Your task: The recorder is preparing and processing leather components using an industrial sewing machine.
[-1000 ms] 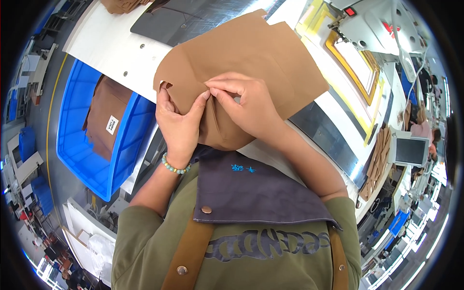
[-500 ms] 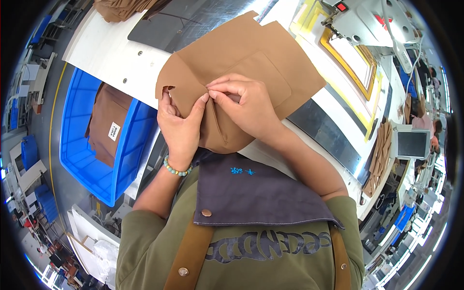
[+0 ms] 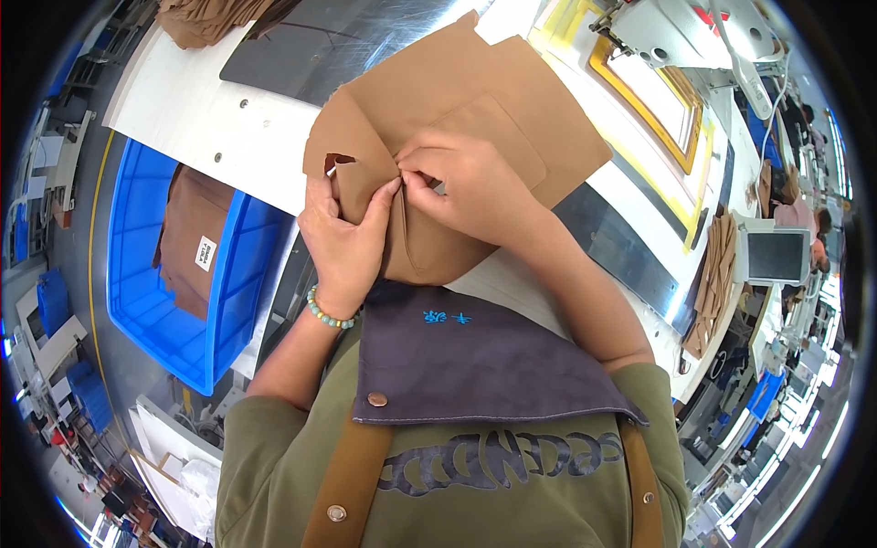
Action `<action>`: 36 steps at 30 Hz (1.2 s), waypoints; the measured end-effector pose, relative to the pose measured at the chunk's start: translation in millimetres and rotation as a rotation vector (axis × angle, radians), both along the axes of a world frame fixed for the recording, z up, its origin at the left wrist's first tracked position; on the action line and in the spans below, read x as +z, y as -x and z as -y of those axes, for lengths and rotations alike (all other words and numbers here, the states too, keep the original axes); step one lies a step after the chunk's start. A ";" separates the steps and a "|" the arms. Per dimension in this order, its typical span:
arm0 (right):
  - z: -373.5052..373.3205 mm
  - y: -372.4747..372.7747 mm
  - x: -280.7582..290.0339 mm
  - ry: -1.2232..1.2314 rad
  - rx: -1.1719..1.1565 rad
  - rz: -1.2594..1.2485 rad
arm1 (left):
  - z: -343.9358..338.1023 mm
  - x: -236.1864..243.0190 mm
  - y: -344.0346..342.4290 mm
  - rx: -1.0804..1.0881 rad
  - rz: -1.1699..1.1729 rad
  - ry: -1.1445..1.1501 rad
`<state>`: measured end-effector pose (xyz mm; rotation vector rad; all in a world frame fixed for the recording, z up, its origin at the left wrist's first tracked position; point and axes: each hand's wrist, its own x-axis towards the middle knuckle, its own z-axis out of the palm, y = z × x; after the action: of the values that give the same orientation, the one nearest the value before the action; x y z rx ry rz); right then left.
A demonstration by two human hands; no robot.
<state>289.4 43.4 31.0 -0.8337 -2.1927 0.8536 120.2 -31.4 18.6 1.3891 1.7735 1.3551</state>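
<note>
A large brown fabric piece (image 3: 466, 82) with notched corners and a stitched patch pocket is held up in front of me, over the white worktable. My left hand (image 3: 343, 233) grips its folded near-left part, with the thumb on top and the fingers underneath. Beside that thumb, my right hand (image 3: 466, 183) pinches the cloth at a fold with thumb and forefinger. The fingertips of both hands nearly meet there. A small cut opening in the cloth shows near my left fingers. What lies inside the pinch is too small to tell.
On the left stands a blue bin (image 3: 160, 338) with brown fabric pieces (image 3: 196, 242) inside. A white sewing machine (image 3: 681, 36) and a yellow frame (image 3: 603, 64) are at the far right. Stacked brown cloth (image 3: 713, 283) hangs near a small screen (image 3: 775, 256). More brown cloth (image 3: 206, 18) lies far left.
The left edge of the cloth has shifted slightly right and its small opening shows wider. My right hand has turned a little, still pinching beside the left thumb.
</note>
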 end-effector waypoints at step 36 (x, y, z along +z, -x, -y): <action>-4.6 -0.7 0.1 0.229 0.004 -0.170 | -0.9 -4.0 -4.3 -0.010 0.106 -0.048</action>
<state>290.1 48.0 31.2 -0.8314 -1.9747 1.1504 124.5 -30.5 14.5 1.3241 1.6739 1.4466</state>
